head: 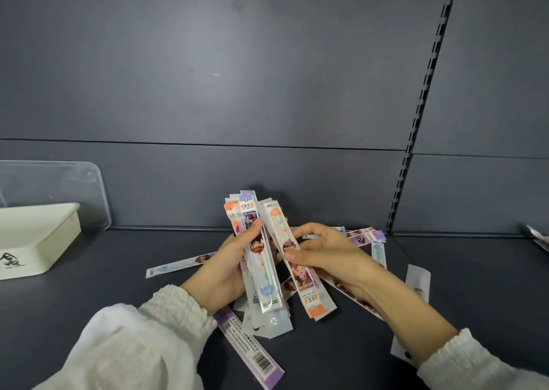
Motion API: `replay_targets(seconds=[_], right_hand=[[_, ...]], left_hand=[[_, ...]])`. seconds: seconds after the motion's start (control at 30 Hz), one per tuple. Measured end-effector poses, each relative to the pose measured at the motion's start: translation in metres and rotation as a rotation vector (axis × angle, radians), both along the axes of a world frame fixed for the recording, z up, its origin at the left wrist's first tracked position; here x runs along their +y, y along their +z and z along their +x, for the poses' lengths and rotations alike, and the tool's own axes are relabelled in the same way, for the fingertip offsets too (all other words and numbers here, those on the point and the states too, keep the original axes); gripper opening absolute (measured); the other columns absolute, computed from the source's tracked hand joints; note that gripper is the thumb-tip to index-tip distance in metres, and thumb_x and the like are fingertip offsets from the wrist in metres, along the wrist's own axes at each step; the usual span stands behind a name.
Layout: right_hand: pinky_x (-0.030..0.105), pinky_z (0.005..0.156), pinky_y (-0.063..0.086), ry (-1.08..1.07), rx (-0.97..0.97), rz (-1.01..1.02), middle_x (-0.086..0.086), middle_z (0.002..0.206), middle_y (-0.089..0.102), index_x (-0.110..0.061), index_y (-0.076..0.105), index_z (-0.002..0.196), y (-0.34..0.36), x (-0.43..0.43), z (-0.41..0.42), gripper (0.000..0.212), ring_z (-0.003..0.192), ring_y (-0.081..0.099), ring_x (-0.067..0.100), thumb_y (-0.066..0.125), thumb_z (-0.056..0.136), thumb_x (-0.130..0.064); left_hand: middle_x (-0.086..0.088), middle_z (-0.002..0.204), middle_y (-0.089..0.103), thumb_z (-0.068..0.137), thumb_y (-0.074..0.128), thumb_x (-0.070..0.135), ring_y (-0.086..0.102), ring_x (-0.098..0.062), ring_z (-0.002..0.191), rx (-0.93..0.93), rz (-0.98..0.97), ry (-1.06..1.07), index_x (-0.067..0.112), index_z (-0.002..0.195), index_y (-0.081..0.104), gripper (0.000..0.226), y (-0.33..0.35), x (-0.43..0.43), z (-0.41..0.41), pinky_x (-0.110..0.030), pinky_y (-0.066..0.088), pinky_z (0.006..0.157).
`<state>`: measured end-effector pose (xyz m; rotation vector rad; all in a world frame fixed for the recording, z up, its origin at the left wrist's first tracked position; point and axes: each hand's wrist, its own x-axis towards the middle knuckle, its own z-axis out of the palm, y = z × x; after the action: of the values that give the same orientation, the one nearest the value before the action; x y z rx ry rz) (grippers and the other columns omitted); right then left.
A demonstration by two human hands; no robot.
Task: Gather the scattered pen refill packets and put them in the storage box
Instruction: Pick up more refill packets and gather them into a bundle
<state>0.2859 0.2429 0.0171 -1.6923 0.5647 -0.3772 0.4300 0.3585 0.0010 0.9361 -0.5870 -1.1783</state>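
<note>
The left hand point(225, 270) clamps an upright bundle of refill packets point(261, 259); the right hand point(323, 253) pinches one more packet point(300, 268) against it. The glossy sleeves may fan and slip during transfer to the storage box point(38, 238), well left on the shelf point(118, 276), where loose packets point(380, 250) remain.

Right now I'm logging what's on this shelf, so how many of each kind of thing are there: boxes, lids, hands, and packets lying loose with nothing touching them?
Storage box: 1
Clear lid: 1
Hands, left hand and right hand, both holding packets: 2
Loose packets, one left of the hands and one to their right: 2
Total: 6
</note>
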Motion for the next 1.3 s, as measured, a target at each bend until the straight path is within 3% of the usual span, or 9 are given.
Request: replay_targets(seconds=[0.2, 0.37, 0.43, 0.53, 0.67, 0.8, 0.9, 1.07, 1.3], right_hand=[[0.038, 0.076, 0.06, 0.009, -0.042, -0.107, 0.014, 0.089, 0.075, -0.009, 0.057, 0.087, 0.0, 0.015, 0.007, 0.026, 0.074, 0.073, 0.019, 0.08, 0.075, -0.012], [0.036, 0.073, 0.057, 0.162, 0.089, -0.127, 0.002, 0.084, 0.075, -0.02, 0.058, 0.112, 0.011, 0.006, -0.008, 0.043, 0.075, 0.07, 0.015, 0.08, 0.075, -0.017], [0.03, 0.071, 0.052, 0.218, -0.005, -0.053, 0.004, 0.089, 0.074, -0.029, 0.056, 0.123, 0.015, 0.002, -0.014, 0.044, 0.077, 0.066, 0.013, 0.071, 0.084, -0.015], [0.041, 0.081, 0.049, 0.216, -0.244, 0.006, 0.013, 0.106, 0.072, -0.032, 0.058, 0.127, 0.015, 0.001, -0.014, 0.036, 0.094, 0.065, 0.023, 0.051, 0.097, -0.014], [0.042, 0.086, 0.055, 0.167, -0.28, -0.435, -0.009, 0.117, 0.066, -0.036, 0.065, 0.118, 0.01, 0.009, -0.007, 0.048, 0.099, 0.064, 0.012, 0.059, 0.09, 0.003], [0.03, 0.086, 0.052, 0.172, -0.375, -0.611, -0.013, 0.119, 0.059, -0.025, 0.076, 0.101, 0.004, 0.011, -0.003, 0.035, 0.108, 0.058, 0.01, 0.07, 0.081, 0.002], [0.025, 0.088, 0.051, 0.086, -0.461, -0.578, -0.013, 0.109, 0.067, -0.031, 0.078, 0.09, 0.01, 0.01, -0.005, 0.034, 0.107, 0.061, 0.009, 0.07, 0.078, 0.001], [0.019, 0.075, 0.052, -0.197, -0.667, -0.178, -0.008, 0.082, 0.076, -0.024, 0.076, 0.084, 0.022, 0.004, -0.011, 0.022, 0.08, 0.069, 0.005, 0.066, 0.082, -0.004], [0.028, 0.075, 0.053, -0.198, -0.423, 0.042, 0.002, 0.084, 0.076, -0.013, 0.073, 0.092, 0.016, -0.002, -0.01, 0.011, 0.078, 0.067, 0.014, 0.064, 0.086, -0.013]], left_hand=[[-0.016, 0.111, 0.071, 0.092, 0.057, 0.02, 0.071, -0.027, 0.093, -0.099, -0.029, 0.089, 0.008, 0.123, 0.063, 0.033, -0.001, -0.005, -0.003, -0.039, 0.06, 0.076], [-0.01, 0.101, 0.072, 0.089, 0.06, 0.015, 0.072, -0.022, 0.087, -0.044, -0.07, 0.276, 0.009, 0.116, 0.065, 0.029, 0.005, -0.003, 0.009, -0.035, 0.06, 0.069], [-0.012, 0.103, 0.072, 0.089, 0.059, 0.016, 0.073, -0.022, 0.084, 0.023, -0.047, 0.282, 0.011, 0.111, 0.069, 0.024, 0.007, 0.001, 0.016, -0.036, 0.061, 0.068], [-0.016, 0.108, 0.072, 0.089, 0.059, 0.017, 0.071, -0.029, 0.093, 0.086, -0.014, 0.214, 0.01, 0.112, 0.068, 0.026, 0.009, 0.005, 0.019, -0.041, 0.059, 0.07], [-0.02, 0.096, 0.074, 0.089, 0.06, 0.016, 0.073, -0.03, 0.082, 0.043, 0.032, 0.135, 0.005, 0.114, 0.065, 0.029, 0.006, 0.001, 0.008, -0.039, 0.06, 0.065], [-0.014, 0.079, 0.073, 0.087, 0.061, 0.018, 0.072, -0.025, 0.066, 0.071, 0.054, 0.043, 0.004, 0.107, 0.066, 0.025, 0.004, -0.001, -0.001, -0.032, 0.057, 0.053], [-0.018, 0.086, 0.074, 0.089, 0.06, 0.019, 0.073, -0.026, 0.068, 0.12, 0.048, 0.069, 0.002, 0.108, 0.067, 0.027, 0.005, -0.002, -0.004, -0.033, 0.058, 0.053], [-0.02, 0.1, 0.074, 0.087, 0.061, 0.016, 0.075, -0.025, 0.079, 0.109, 0.056, 0.105, 0.004, 0.114, 0.063, 0.03, 0.003, -0.003, -0.004, -0.034, 0.062, 0.067], [-0.016, 0.099, 0.075, 0.094, 0.054, 0.02, 0.074, -0.026, 0.082, 0.003, 0.033, 0.003, 0.007, 0.12, 0.061, 0.029, 0.009, 0.003, -0.012, -0.034, 0.061, 0.066]])
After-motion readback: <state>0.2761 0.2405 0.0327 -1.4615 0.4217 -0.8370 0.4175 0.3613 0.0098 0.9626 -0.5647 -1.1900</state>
